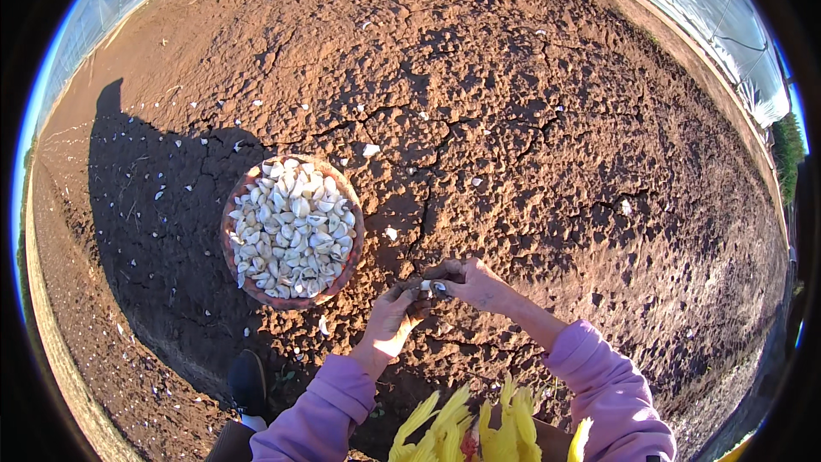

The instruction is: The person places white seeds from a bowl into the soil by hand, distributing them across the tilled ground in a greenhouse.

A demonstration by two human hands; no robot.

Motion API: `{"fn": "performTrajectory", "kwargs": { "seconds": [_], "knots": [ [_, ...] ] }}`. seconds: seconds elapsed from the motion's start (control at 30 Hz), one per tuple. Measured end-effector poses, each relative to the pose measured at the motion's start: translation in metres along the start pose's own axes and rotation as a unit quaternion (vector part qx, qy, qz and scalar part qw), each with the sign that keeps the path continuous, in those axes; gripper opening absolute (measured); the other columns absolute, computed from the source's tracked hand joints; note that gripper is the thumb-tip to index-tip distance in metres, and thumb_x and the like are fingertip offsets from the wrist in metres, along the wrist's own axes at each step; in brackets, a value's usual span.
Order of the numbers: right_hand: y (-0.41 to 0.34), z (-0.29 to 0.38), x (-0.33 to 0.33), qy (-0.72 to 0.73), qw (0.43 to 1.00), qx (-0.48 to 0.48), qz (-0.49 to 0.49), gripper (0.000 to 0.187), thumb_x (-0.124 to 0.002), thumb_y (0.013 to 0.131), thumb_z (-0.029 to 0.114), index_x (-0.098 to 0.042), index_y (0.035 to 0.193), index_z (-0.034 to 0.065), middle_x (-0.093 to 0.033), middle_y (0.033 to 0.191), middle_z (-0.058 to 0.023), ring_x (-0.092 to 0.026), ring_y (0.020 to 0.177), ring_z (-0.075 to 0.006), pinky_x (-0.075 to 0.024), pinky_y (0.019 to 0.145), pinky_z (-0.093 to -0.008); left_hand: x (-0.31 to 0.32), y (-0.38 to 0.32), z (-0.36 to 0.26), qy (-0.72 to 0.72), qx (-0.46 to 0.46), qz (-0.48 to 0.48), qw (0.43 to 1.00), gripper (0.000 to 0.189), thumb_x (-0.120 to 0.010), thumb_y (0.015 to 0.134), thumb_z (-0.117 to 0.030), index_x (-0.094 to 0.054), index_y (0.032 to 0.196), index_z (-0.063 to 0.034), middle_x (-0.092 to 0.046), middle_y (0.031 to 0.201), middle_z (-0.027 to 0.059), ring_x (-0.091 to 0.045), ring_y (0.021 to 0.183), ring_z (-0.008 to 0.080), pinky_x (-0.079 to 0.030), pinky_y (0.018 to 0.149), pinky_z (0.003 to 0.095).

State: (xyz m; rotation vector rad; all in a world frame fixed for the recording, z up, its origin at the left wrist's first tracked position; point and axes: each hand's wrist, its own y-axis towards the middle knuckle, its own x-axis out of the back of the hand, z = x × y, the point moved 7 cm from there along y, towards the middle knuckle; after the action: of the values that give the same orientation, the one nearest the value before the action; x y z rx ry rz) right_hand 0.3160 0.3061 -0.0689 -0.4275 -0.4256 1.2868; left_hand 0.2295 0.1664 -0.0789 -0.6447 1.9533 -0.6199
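A white garlic clove (pixel 426 285) is pinched between the fingertips of my left hand (pixel 392 317), and another clove (pixel 439 287) with darker skin sits at the fingertips of my right hand (pixel 471 283). The two hands nearly meet above the soil, so I cannot tell whether these are separate or parts of one piece. Left of my hands a round reddish bowl (pixel 351 269) rests on the ground, heaped with garlic cloves (pixel 292 224). Both hands look soiled.
Cracked, clumpy brown soil (pixel 526 205) spreads all around, dotted with cloves and white bits such as one (pixel 371 150) beyond the bowl. My dark shoe (pixel 247 382) stands at lower left. Yellow fringe (pixel 436 427) hangs below my hands. Plastic sheeting (pixel 725 6) borders the far right.
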Motion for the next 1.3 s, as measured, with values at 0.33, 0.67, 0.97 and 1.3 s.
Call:
{"fn": "performTrajectory", "kwargs": {
  "seconds": [0.33, 0.67, 0.97, 1.3],
  "knots": [
    [-0.059, -0.020, -0.024, -0.122, 0.992, -0.042, -0.005, 0.058, -0.059, 0.093, 0.036, -0.046, 0.132, -0.0060, -0.049, 0.132, -0.0241, -0.052, 0.121, -0.0331, -0.0397, 0.107, -0.0406, -0.004, -0.018, 0.033, 0.250, -0.024, -0.053, 0.966, 0.018, -0.060, 0.093, -0.009, -0.062, 0.107, 0.0011, -0.068, 0.094, 0.0084, -0.065, 0.077, 0.0143, -0.054, 0.066, 0.0283],
    [-0.007, -0.047, 0.059, -0.230, 0.942, -0.015, -0.243, 0.044, -0.056, 0.095, 0.016, -0.047, 0.133, -0.0042, -0.059, 0.125, -0.0223, -0.060, 0.114, -0.0301, -0.0492, 0.095, -0.0375, 0.027, -0.049, -0.072, 0.440, -0.337, -0.171, 0.815, 0.022, -0.056, 0.089, -0.001, -0.060, 0.111, 0.0030, -0.065, 0.100, 0.0089, -0.063, 0.088, 0.0165, -0.049, 0.080, 0.0287],
    [0.039, -0.088, 0.063, -0.339, 0.918, -0.096, -0.183, 0.052, -0.041, 0.098, 0.032, -0.043, 0.136, -0.0030, -0.054, 0.132, -0.0244, -0.057, 0.116, -0.0383, -0.0466, 0.096, -0.0429, 0.043, -0.052, -0.171, 0.787, -0.346, -0.270, 0.434, 0.041, -0.068, 0.077, -0.020, -0.062, 0.116, -0.0084, -0.050, 0.128, 0.0170, -0.053, 0.110, 0.0377, -0.046, 0.089, 0.0460],
    [0.061, -0.116, 0.059, -0.494, 0.849, 0.021, -0.188, 0.040, -0.034, 0.103, 0.029, -0.053, 0.128, 0.0035, -0.062, 0.119, -0.0164, -0.059, 0.110, -0.0287, -0.0489, 0.088, -0.0344, 0.087, -0.027, -0.195, 0.786, -0.317, -0.276, 0.453, 0.033, -0.067, 0.078, -0.013, -0.060, 0.109, -0.0068, -0.051, 0.124, 0.0192, -0.058, 0.103, 0.0384, -0.051, 0.083, 0.0443]
  ]
}}
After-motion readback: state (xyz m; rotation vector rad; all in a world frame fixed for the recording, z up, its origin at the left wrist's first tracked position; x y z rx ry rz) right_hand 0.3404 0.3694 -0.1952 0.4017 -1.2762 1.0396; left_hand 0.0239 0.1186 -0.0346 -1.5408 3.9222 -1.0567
